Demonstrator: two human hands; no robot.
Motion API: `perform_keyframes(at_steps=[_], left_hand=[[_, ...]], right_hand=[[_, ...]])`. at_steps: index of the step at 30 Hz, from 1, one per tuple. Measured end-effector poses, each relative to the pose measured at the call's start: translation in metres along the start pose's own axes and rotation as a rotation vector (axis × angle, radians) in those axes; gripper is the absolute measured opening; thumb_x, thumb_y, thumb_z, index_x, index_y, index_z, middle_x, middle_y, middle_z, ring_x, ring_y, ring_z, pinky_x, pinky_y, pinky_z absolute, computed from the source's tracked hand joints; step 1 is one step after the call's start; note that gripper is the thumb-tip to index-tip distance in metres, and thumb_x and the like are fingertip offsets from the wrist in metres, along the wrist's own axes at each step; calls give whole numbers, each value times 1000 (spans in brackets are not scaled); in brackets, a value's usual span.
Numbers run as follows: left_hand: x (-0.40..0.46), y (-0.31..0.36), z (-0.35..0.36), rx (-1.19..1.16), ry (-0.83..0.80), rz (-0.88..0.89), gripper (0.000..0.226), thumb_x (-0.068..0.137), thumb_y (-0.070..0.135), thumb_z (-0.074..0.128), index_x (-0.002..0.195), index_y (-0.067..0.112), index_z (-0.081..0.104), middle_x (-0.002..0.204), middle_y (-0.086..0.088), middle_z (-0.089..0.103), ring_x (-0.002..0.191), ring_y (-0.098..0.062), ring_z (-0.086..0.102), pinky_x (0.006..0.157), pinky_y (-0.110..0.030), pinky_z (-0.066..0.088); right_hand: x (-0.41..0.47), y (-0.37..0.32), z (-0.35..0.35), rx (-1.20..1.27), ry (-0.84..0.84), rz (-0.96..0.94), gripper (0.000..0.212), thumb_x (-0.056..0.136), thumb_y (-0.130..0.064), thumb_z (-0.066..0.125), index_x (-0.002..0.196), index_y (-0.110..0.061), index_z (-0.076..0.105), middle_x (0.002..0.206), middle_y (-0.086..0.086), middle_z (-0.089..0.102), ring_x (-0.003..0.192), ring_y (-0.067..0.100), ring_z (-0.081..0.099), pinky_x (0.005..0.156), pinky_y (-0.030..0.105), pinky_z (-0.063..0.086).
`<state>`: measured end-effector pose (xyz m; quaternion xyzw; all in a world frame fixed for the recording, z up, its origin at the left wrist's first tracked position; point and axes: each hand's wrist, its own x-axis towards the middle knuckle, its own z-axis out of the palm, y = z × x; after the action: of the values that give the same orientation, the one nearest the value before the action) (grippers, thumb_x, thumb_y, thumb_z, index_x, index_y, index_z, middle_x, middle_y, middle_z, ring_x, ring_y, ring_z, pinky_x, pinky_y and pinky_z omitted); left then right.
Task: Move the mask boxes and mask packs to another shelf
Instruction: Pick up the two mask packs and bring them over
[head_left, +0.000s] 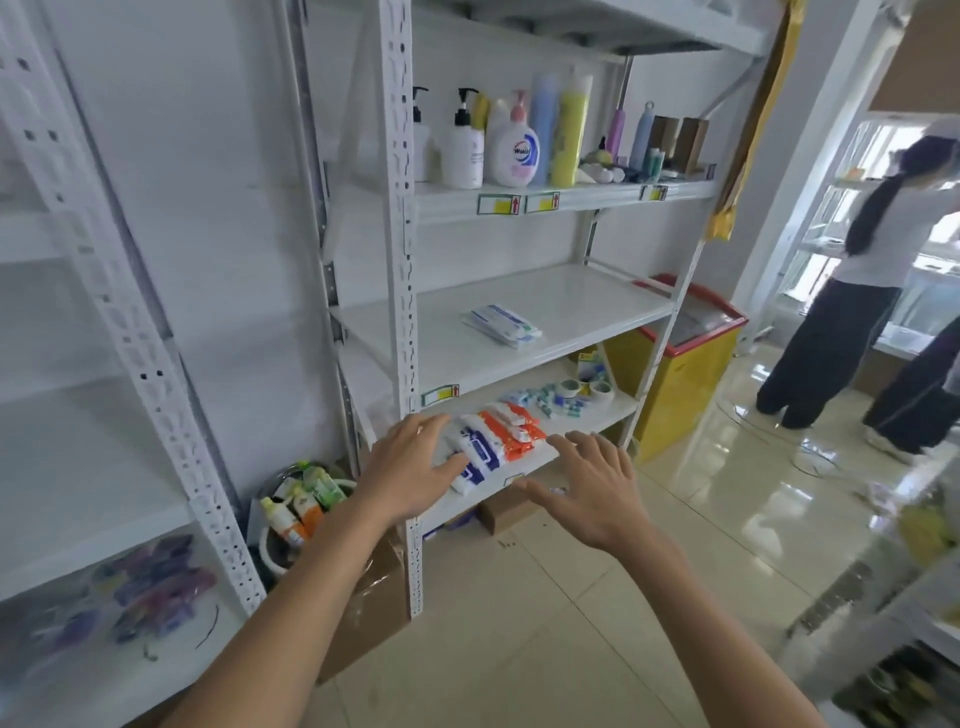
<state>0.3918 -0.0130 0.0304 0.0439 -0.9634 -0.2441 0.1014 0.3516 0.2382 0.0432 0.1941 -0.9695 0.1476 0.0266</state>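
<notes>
White metal shelving (400, 291) fills the wall of this shop room, and everything else sits relative to it. On its low shelf (582, 415) lie the mask packs (493, 441), a row of blue-and-white and orange-and-white packets near the front edge. The left hand (410, 467) rests over the blue-and-white end, fingers spread and straight, gripping nothing. The right hand (587, 483) hovers just off the shelf's front edge, fingers loose and splayed, holding nothing either. One shelf up, a small stack of flat white-and-blue packs (506, 325) lies alone. Above that stand pump bottles (511, 143) and tall tubes. Farther back on the low shelf are small teal items and tape rolls (587, 387), too small to identify. Below the shelving, cardboard boxes (506, 512) are half hidden by the shelf and the hands. Left of the upright, a basket of bottles (298, 512) sits on the floor. Right of the shelving stands a yellow chest with a red rim (685, 358), and beyond it a person (857, 291) faces away, partly cut off. The lower corners are blurred.
</notes>
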Motion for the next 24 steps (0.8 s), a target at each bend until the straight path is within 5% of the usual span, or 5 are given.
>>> perform_keyframes(at_steps=[24], left_hand=[[315,-19,58,-84,-48,-8,65,96,60,47,152,29,34,157,1,35,141,-22,37,112,-43,34]], right_hand=[[309,90,29,215,1,74,92,74,-93,38,150,-41,38,161,-3,39,148,28,30,119,55,23]])
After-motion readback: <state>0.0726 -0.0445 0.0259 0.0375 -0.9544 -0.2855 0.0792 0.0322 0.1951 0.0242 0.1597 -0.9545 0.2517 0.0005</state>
